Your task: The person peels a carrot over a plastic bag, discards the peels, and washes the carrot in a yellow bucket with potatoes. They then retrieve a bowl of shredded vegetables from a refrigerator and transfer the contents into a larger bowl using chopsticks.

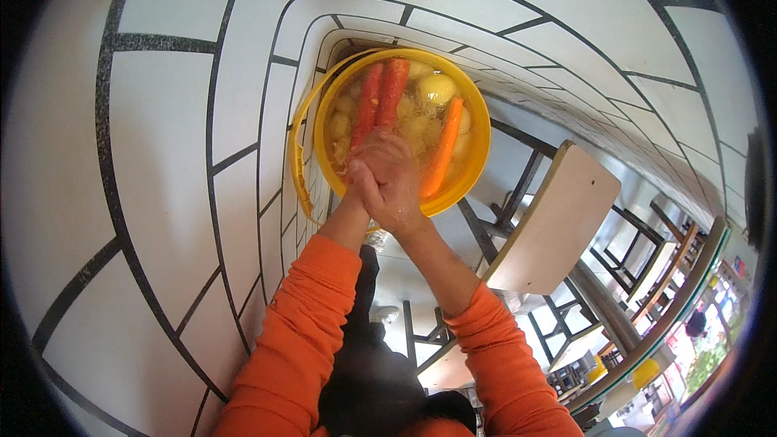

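A round yellow plastic bucket (481,152) holds water, several peeled potatoes (436,89), two red carrots (393,86) and an orange carrot (443,149). The red carrots lie side by side, and the orange one leans at the right. Over the bucket's near edge, my left hand (359,179) and my right hand (391,179) are clasped together, wet, with fingers overlapping just below the red carrots. Whether anything lies between the palms is hidden. The bucket's yellow handle (298,158) hangs down on the left side.
A white wall with black joint lines (164,115) rises close at the left, and another runs behind the bucket. At the right stand a wooden chair (561,218) with a dark frame, more stools and a table (680,303). My legs in black trousers are below.
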`<control>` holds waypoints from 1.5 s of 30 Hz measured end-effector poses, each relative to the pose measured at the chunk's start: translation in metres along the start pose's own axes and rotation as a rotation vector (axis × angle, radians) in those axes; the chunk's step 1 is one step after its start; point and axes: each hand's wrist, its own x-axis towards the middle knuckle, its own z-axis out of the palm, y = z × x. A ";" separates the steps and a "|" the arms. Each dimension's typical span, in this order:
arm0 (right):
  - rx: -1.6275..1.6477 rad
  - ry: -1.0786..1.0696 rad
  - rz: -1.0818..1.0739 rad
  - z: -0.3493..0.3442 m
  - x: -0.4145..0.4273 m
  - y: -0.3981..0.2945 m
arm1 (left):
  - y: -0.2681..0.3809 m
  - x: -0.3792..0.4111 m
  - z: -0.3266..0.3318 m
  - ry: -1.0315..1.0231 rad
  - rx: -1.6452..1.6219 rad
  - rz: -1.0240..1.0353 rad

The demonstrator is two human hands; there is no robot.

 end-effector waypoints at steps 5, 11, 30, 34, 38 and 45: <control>-0.376 -0.597 0.251 -0.019 0.027 0.034 | -0.014 -0.015 0.020 0.077 0.008 -0.031; -0.511 -0.513 0.235 -0.013 0.031 0.055 | -0.017 -0.018 0.035 0.141 0.038 0.039; 0.415 0.277 0.833 0.017 -0.015 0.134 | 0.007 -0.003 0.005 0.465 0.185 0.076; 1.770 0.201 1.061 0.005 -0.026 0.106 | 0.019 0.005 -0.007 0.334 0.200 -0.007; 1.925 -0.360 0.676 -0.007 -0.017 0.068 | 0.014 -0.008 0.005 0.030 0.125 -0.153; 1.342 0.526 0.796 0.007 0.030 0.041 | -0.011 -0.026 0.040 0.127 -0.146 0.071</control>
